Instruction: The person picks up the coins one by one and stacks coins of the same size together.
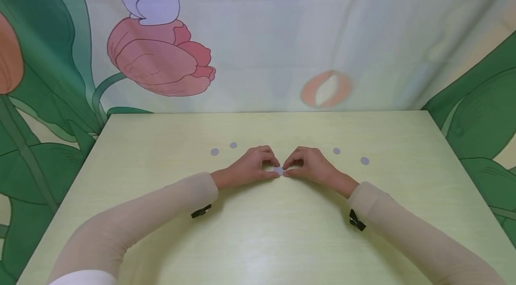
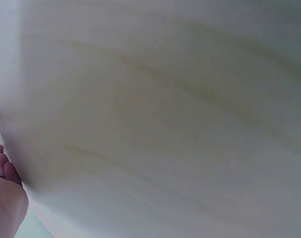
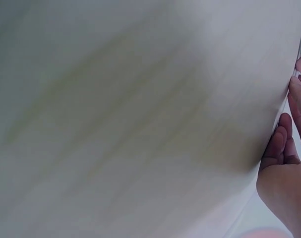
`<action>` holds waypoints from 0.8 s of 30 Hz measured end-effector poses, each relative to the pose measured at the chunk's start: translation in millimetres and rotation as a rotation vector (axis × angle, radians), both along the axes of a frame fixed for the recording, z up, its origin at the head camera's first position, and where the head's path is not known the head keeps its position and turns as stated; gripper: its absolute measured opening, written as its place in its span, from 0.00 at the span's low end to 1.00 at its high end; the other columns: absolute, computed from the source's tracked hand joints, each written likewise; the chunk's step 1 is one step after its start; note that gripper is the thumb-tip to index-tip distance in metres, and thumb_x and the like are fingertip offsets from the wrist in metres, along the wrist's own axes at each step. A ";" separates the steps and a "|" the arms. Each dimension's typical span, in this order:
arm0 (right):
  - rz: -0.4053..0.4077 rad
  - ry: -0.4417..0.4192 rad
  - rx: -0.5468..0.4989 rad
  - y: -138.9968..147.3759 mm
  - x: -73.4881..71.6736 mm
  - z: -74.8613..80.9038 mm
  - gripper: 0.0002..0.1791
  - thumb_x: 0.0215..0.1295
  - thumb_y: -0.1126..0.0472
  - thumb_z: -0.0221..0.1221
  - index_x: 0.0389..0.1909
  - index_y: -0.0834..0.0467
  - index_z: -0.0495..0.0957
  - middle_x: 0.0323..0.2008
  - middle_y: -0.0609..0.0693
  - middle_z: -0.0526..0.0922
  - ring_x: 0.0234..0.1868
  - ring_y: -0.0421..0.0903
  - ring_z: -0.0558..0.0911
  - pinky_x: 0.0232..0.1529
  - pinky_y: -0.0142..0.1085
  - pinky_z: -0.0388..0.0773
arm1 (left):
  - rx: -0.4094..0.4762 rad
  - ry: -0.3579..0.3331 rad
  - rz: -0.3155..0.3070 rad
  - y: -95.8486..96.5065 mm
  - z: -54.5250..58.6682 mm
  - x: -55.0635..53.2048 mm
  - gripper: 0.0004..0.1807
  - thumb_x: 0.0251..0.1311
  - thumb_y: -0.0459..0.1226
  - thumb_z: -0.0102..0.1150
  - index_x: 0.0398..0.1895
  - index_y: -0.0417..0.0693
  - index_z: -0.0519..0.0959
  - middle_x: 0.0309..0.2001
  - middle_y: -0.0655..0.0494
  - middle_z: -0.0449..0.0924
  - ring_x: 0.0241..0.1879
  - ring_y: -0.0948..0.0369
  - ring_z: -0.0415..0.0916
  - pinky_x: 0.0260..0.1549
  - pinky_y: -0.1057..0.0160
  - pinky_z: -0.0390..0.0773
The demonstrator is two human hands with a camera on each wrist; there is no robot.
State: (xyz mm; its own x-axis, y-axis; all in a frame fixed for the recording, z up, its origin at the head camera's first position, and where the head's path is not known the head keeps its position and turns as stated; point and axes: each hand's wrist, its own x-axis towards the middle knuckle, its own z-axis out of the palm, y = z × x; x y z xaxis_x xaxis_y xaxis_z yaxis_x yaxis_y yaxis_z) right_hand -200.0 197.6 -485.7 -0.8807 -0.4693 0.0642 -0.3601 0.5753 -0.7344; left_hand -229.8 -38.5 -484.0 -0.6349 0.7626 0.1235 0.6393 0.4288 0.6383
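A small flat grey-lilac disc (image 1: pixel 279 170) is on the table between the two hands in the head view. My left hand (image 1: pixel 255 166) reaches in from the left and pinches the disc's left side between curled index finger and thumb. From the other side my right hand (image 1: pixel 312 166) has its thumb and index fingertips on the disc's right edge. Only the curled fingers of the left hand (image 2: pixel 4 166) show in the left wrist view. In the right wrist view, the right hand (image 3: pixel 284 163) rests low against the tabletop, its fingertips close to the other hand's.
Two similar discs, one outer (image 1: pixel 215 152) and one farther back (image 1: pixel 233 145), lie left of the hands. Two more, one nearer (image 1: pixel 336 151) and one outer (image 1: pixel 364 161), lie to the right. A printed curtain (image 1: pixel 258 43) hangs behind the pale table (image 1: pixel 250 240).
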 end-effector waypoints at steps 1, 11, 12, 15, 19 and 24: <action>-0.004 0.001 0.008 0.1 0.0 0.7 0.07 0.58 0.61 0.74 0.37 0.53 0.90 0.37 0.43 0.84 0.41 0.41 0.82 0.45 0.33 0.80 | 0.006 0.001 -0.002 0.4 0.3 0.1 0.11 0.60 0.39 0.73 0.42 0.42 0.88 0.40 0.56 0.80 0.43 0.61 0.77 0.47 0.65 0.77; 0.063 0.012 0.060 8.9 -1.8 5.6 0.09 0.59 0.58 0.74 0.41 0.51 0.89 0.39 0.42 0.84 0.43 0.40 0.82 0.48 0.36 0.80 | 0.019 -0.030 0.004 1.9 -0.8 0.6 0.11 0.60 0.38 0.73 0.42 0.42 0.88 0.40 0.55 0.80 0.43 0.61 0.78 0.48 0.65 0.77; 0.071 0.017 0.063 11.4 -2.0 6.4 0.10 0.59 0.58 0.74 0.42 0.50 0.89 0.39 0.41 0.85 0.43 0.40 0.82 0.48 0.36 0.80 | 0.021 -0.034 0.005 1.5 -0.9 0.9 0.11 0.60 0.39 0.73 0.42 0.42 0.88 0.40 0.55 0.80 0.43 0.61 0.78 0.48 0.65 0.78; 0.072 0.037 0.068 22.2 -1.9 9.9 0.12 0.59 0.58 0.73 0.44 0.50 0.88 0.41 0.40 0.86 0.42 0.39 0.82 0.47 0.35 0.79 | 0.022 -0.051 0.012 0.2 -1.0 1.3 0.11 0.60 0.39 0.73 0.43 0.43 0.88 0.40 0.56 0.80 0.43 0.61 0.77 0.48 0.66 0.77; 0.036 0.069 0.053 44.5 -1.5 15.5 0.13 0.61 0.61 0.72 0.47 0.52 0.88 0.42 0.42 0.86 0.41 0.40 0.81 0.46 0.35 0.79 | 0.026 -0.067 0.023 -1.7 -1.2 1.6 0.11 0.60 0.40 0.72 0.42 0.45 0.88 0.41 0.57 0.80 0.43 0.62 0.77 0.47 0.66 0.77; -0.017 0.084 0.072 75.3 0.6 24.4 0.14 0.62 0.62 0.71 0.49 0.55 0.87 0.43 0.47 0.87 0.42 0.42 0.83 0.46 0.36 0.81 | 0.032 -0.083 0.026 -3.2 -1.6 1.5 0.11 0.60 0.40 0.73 0.42 0.45 0.88 0.41 0.57 0.80 0.43 0.62 0.77 0.47 0.66 0.77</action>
State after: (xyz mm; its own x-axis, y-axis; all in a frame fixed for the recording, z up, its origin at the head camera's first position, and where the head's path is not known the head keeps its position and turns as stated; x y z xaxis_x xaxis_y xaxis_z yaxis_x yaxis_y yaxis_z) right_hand -199.4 272.8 -461.3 -0.8814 -0.4606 0.1053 -0.4087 0.6316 -0.6588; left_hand -228.3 -41.6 -485.6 -0.6639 0.7420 0.0936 0.5722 0.4234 0.7024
